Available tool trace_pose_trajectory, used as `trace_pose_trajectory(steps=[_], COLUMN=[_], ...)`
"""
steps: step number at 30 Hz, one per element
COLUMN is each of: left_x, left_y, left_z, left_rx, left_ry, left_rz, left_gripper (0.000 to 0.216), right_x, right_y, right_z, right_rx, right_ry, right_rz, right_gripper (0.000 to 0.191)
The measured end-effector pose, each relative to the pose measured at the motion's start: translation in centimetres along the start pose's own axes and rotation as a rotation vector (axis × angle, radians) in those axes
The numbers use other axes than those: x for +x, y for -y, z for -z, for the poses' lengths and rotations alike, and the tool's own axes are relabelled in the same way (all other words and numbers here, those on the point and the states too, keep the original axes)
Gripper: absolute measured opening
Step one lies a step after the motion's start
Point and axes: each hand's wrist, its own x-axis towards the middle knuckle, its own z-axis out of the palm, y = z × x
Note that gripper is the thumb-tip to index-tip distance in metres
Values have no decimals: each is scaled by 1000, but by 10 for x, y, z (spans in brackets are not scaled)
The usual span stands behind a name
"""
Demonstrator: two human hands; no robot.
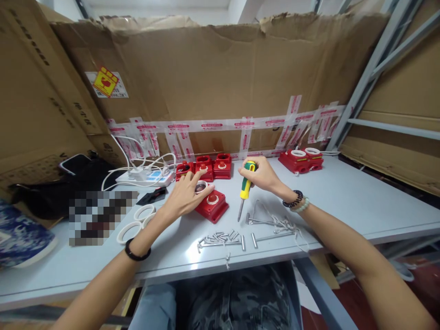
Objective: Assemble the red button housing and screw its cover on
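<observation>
hands at work over a grey desk (360,197): left hand (185,195), fingers spread, presses a red housing (212,205) flat to steady it; right hand (259,174), fingers clamped, holds a screwdriver (245,188) tip-down just beside it, screws (220,237) nearby.

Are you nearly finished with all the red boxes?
Not nearly. Three red boxes are lined up at the back, perhaps done. One red box is in hand: the left hand steadies it while the right hand holds the screwdriver, tip off it. Loose screws and white rings are still waiting.
</observation>
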Motion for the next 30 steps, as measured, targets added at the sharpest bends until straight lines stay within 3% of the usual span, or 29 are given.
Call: trace_pose_trajectory(steps=[4,7,23,30], left_x=[1,2,3,1], left_y=[13,23,21,17], left_z=[11,18,8,8], left_rx=[-219,-330,-225,-227], left_ry=[269,394,294,288], left_rz=[-265,-315,-315,-293], left_gripper=[55,70,69,70], right_x=[-4,-7,-8,-6], right_y=[-4,-6,-2,14], right_z=[-9,-14,-15,-2], right_rx=[26,12,4,124], right_ry=[52,75,63,-6], right_rz=[-40,-33,-7,2], right_gripper=[11,11,10,12])
